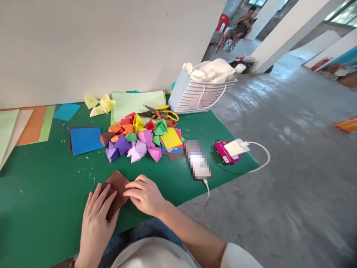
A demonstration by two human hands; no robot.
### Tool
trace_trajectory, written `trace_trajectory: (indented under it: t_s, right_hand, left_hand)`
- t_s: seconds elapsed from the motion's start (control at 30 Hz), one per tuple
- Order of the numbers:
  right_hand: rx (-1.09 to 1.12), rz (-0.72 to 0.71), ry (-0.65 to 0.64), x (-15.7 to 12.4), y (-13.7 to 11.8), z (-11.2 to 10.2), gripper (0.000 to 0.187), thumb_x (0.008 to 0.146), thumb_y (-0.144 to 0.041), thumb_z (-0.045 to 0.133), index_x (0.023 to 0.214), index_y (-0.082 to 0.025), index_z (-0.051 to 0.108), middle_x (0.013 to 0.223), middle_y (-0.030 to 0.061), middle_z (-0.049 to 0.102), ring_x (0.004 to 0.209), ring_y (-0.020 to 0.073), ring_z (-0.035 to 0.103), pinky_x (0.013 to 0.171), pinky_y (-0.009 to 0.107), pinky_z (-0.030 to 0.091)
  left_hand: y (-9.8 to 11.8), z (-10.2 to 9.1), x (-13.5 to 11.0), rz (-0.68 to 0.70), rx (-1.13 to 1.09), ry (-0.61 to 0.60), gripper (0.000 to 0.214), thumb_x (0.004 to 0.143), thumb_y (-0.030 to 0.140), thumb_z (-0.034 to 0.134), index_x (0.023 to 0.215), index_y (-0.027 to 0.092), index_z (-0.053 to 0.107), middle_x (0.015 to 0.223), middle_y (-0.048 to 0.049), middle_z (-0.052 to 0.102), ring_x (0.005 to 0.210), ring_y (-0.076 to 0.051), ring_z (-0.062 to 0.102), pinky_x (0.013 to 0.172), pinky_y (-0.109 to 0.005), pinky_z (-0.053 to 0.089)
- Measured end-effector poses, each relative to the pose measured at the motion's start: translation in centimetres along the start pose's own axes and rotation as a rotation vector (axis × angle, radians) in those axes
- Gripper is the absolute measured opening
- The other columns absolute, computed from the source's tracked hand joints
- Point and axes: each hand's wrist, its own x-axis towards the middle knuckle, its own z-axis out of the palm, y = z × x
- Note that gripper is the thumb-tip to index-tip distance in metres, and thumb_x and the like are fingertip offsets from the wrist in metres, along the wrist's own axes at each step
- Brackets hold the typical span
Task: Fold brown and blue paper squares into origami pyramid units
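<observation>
A square of brown paper (120, 188), with a fold across it, lies near the front edge of the green table. My left hand (97, 212) rests over its left side, fingers stretched out and pressing it flat. At the paper's right corner, the thumb and fingers of my right hand (146, 195) are closed on the edge. Just beyond is a cluster of folded paper pieces in several colours, among them a purple piece (122, 145), a pink piece (154, 152) and a yellow piece (138, 123).
Blue paper (86, 140) and a yellow sheet (171, 138) flank the cluster. Scissors (167, 116) and pliers (147, 112) lie behind. A phone (198, 160), a charger (237, 147) and a paper bag (200, 95) stand rightward. A person (242, 26) sits far off.
</observation>
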Motion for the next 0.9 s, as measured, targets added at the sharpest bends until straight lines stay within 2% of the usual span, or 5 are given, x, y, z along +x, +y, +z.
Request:
trace_trajectory:
  t_s: [0.13,0.27,0.53,0.67,0.9]
  right_hand:
    - [-0.004,0.024,0.012,-0.16,0.1,0.08,0.024,0.085,-0.006,0.056,0.092,-0.023,0.071,0.098,0.0009,0.073,0.085,0.0155,0.052,0.075,0.028,0.052]
    - [-0.017,0.036,-0.003,-0.3,0.22,0.2,0.022,0.086,-0.008,0.057,0.092,-0.024,0.071,0.098,0.0011,0.072,0.086,0.0154,0.053,0.076,0.028,0.052]
    - [-0.043,0.061,-0.016,-0.34,0.25,0.28,0.024,0.086,-0.007,0.057,0.09,-0.026,0.072,0.096,0.0009,0.072,0.089,0.0168,0.051,0.078,0.03,0.052]
    - [-0.039,0.065,0.031,-0.37,0.29,0.31,0.024,0.084,-0.006,0.058,0.089,-0.025,0.072,0.096,-0.0002,0.073,0.096,0.0181,0.051,0.083,0.032,0.051]
    - [-0.029,0.085,0.017,-0.48,0.46,0.48,0.024,0.084,-0.007,0.058,0.091,-0.025,0.072,0.097,0.0004,0.073,0.104,0.0193,0.054,0.086,0.034,0.051]
  left_hand:
    - [-0.03,-0.32,-0.09,-0.008,-0.032,0.034,0.033,0.088,0.015,0.055,0.12,0.019,0.059,0.131,-0.0104,0.061,0.133,-0.033,0.046,0.109,-0.055,0.039]
    - [-0.06,-0.62,-0.11,-0.013,-0.059,0.051,0.034,0.086,0.01,0.054,0.118,0.021,0.062,0.125,-0.0081,0.064,0.125,-0.029,0.054,0.105,-0.048,0.044]
    - [-0.1,-0.37,0.07,-0.029,-0.069,0.015,0.034,0.086,0.011,0.055,0.118,0.02,0.061,0.127,-0.0091,0.063,0.121,-0.028,0.056,0.101,-0.044,0.047]
    - [0.03,-0.38,0.18,-0.024,-0.066,0.024,0.032,0.087,0.013,0.057,0.118,0.019,0.061,0.125,-0.0096,0.064,0.12,-0.028,0.057,0.1,-0.044,0.047]
    - [0.13,-0.48,0.25,-0.042,-0.105,0.064,0.029,0.088,0.013,0.057,0.115,0.021,0.062,0.118,-0.0081,0.067,0.115,-0.027,0.06,0.098,-0.043,0.048]
